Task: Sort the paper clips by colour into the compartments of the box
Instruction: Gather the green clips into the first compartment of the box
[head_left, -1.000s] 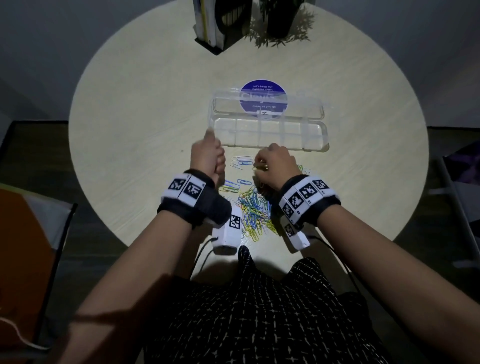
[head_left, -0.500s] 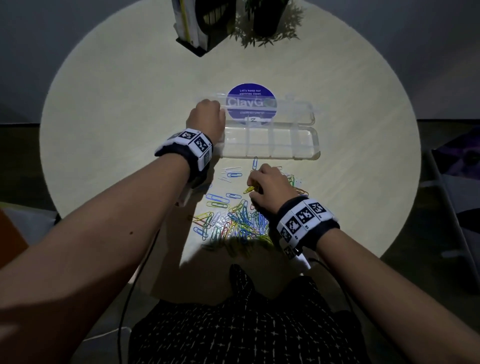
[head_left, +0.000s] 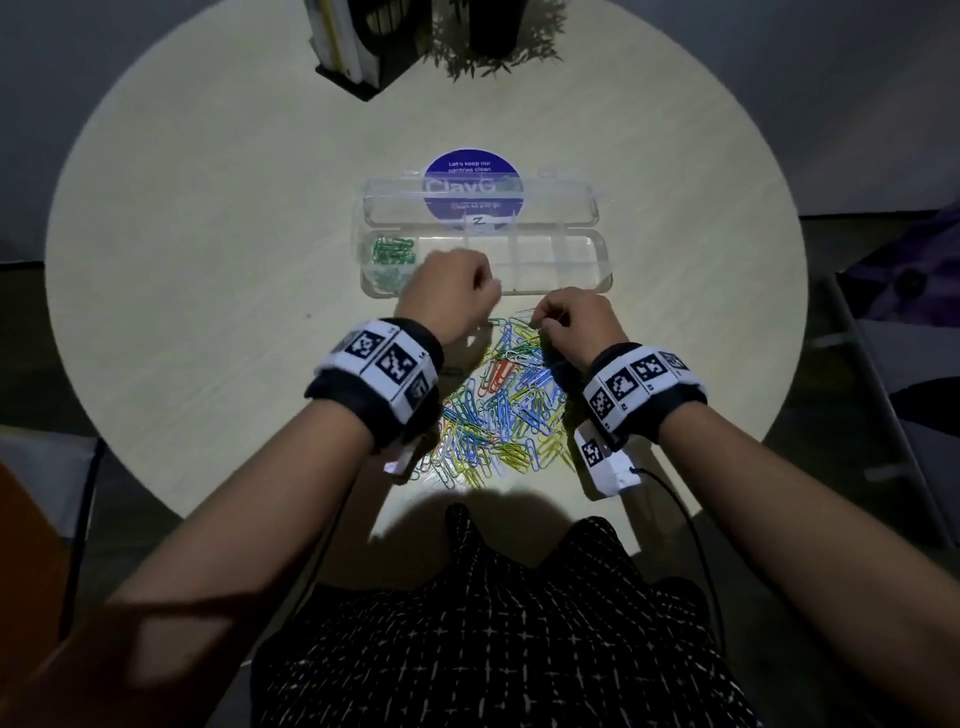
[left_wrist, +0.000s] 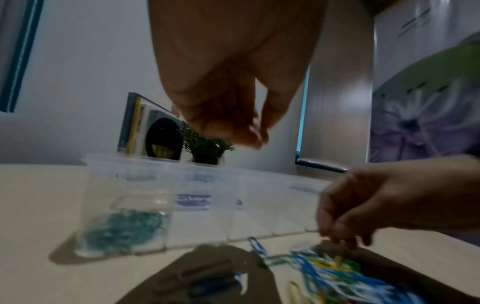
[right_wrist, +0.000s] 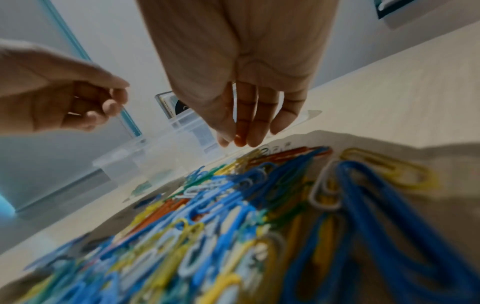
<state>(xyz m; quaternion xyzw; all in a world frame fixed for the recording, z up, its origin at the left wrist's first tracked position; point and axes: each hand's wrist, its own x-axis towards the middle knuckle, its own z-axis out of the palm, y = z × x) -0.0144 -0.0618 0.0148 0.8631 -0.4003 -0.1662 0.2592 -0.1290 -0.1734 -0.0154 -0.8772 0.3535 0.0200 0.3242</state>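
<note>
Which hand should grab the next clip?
Probably the right hand: its fingertips hang just above the mixed pile, while the left hand is up by the box.

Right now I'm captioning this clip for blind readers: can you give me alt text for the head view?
Two hands, left and right, reach over a pile of mixed clips on a round table. Beyond them lies an open clear box, green clips in its leftmost compartment. What the curled fingers hold is hidden.
</note>
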